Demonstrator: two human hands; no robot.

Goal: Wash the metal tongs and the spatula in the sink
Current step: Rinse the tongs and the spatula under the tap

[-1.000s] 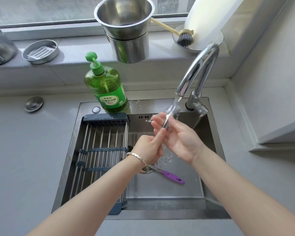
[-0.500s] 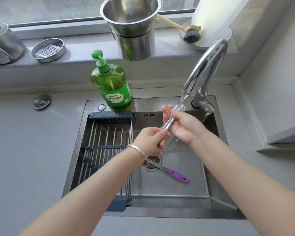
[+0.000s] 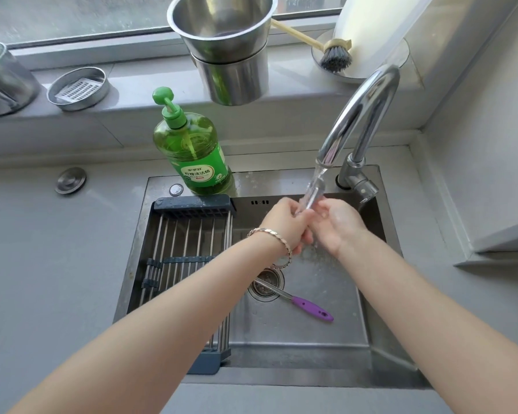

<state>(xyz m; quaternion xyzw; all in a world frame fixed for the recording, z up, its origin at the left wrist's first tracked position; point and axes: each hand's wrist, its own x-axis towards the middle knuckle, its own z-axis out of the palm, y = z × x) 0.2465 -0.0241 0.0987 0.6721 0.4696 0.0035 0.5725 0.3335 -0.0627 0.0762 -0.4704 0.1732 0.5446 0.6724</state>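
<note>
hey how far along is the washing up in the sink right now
Nothing looks finished: no washed utensil shows on the drying rack. In hand: both the left hand and right hand hold a metal utensil under the faucet stream. Left: the purple-handled utensil lying in the sink.

Grey countertop (image 3: 42, 249) with steel sink (image 3: 281, 375), green soap bottle (image 3: 192, 153) on its rim, round metal lid (image 3: 71, 180) alongside.

green soap bottle (image 3: 192, 150) behind drying rack (image 3: 186, 258); stacked steel pots (image 3: 228, 46), dish brush (image 3: 332, 53) on windowsill (image 3: 132, 85).
</note>
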